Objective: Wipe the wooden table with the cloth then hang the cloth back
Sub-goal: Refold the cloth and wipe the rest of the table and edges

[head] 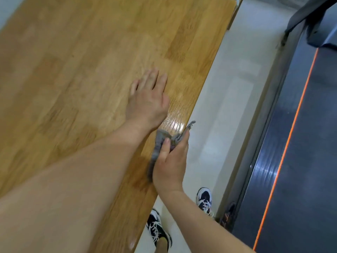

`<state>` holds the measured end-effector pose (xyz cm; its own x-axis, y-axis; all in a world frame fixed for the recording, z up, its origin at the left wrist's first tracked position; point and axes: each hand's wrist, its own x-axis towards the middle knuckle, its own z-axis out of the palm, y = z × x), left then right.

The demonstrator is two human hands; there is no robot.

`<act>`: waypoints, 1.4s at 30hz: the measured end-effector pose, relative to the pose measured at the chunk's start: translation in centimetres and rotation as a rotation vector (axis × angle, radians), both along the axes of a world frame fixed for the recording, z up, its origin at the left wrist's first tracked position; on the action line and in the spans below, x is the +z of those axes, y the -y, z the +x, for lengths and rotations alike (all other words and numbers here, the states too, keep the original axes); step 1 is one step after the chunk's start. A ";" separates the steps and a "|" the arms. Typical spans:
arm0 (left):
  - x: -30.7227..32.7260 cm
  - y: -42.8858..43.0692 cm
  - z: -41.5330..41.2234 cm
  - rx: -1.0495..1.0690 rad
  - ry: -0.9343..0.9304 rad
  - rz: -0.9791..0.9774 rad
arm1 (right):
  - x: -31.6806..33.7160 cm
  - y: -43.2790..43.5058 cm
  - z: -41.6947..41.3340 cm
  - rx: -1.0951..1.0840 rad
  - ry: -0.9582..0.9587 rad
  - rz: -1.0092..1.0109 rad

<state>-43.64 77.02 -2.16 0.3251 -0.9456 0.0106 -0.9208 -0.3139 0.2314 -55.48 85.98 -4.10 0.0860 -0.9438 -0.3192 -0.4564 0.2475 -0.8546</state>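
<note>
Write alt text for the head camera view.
A person's right grip holds a grey cloth at the edge of the wooden table, while the left grip rests flat on it. Two trainers stand on the pale floor.

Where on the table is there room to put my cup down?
The wooden table is bare beyond the left hand, up to its far corner and across its left side. The near right edge is crowded: the left hand lies flat there and the right hand grips the grey cloth.
</note>
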 end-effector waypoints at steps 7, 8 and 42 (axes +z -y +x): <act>-0.2 -16.3 -0.4 -0.172 -0.028 0.048 | 0.1 0.3 -1.3 0.121 -0.193 -0.007; -0.2 -19.3 0.2 -0.158 -0.030 0.069 | 0.4 0.6 -0.6 0.031 -0.188 0.026; 8.3 -41.8 -10.6 0.904 -1.755 -0.388 | 15.7 -24.7 -5.0 0.464 0.073 0.482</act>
<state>-54.25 118.80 6.13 0.4967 -0.5612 -0.6621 0.7011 -0.1902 0.6872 -60.51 110.69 11.63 0.4855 -0.5574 -0.6735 -0.5530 0.4009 -0.7304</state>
